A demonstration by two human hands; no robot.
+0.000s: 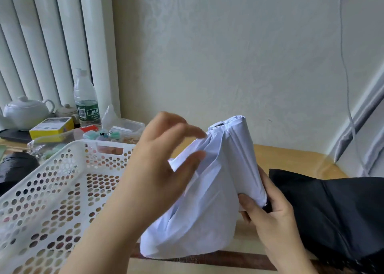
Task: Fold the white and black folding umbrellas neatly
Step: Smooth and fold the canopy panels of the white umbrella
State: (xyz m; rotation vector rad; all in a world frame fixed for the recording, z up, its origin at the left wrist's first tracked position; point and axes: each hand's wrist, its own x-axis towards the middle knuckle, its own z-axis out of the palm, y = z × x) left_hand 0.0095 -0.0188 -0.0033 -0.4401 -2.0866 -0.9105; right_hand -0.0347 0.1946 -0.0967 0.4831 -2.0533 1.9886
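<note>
The white folding umbrella (209, 201) stands upright above the wooden table, its canopy collapsed into loose pleats that flare toward the bottom. My right hand (270, 211) grips its lower right side, fingers curled round the bundled fabric. My left hand (164, 159) is at the upper left of the canopy, thumb and fingers spread and touching a pleat near the top. The black umbrella (332, 211) lies unfolded on the table to the right, just behind my right hand.
A white perforated plastic basket (52, 190) fills the left foreground. Behind it are a water bottle (86, 99), a white teapot (25, 111), a yellow box (52, 127) and small clutter. A cable (345, 66) hangs on the wall at right.
</note>
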